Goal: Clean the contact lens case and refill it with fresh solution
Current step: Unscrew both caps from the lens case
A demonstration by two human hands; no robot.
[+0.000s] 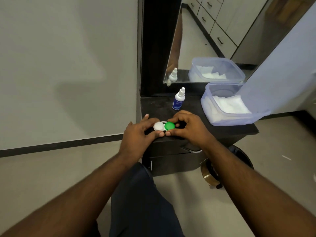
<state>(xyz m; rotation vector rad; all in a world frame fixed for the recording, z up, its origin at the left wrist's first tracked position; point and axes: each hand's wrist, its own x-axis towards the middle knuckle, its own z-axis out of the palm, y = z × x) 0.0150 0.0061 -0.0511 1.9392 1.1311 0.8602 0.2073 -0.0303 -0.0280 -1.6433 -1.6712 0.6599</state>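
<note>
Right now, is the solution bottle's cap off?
No, the solution bottle stands upright behind the hands with its white cap still on the nozzle.

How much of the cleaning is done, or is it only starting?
Only starting, it seems. Nothing looks done yet: the white cap and green cap are both on the lens case, and the solution bottle stands capped. In hand: the left hand and right hand hold the case on the dark table. Left: opening, wiping with tissues from the tub, refilling.
</note>
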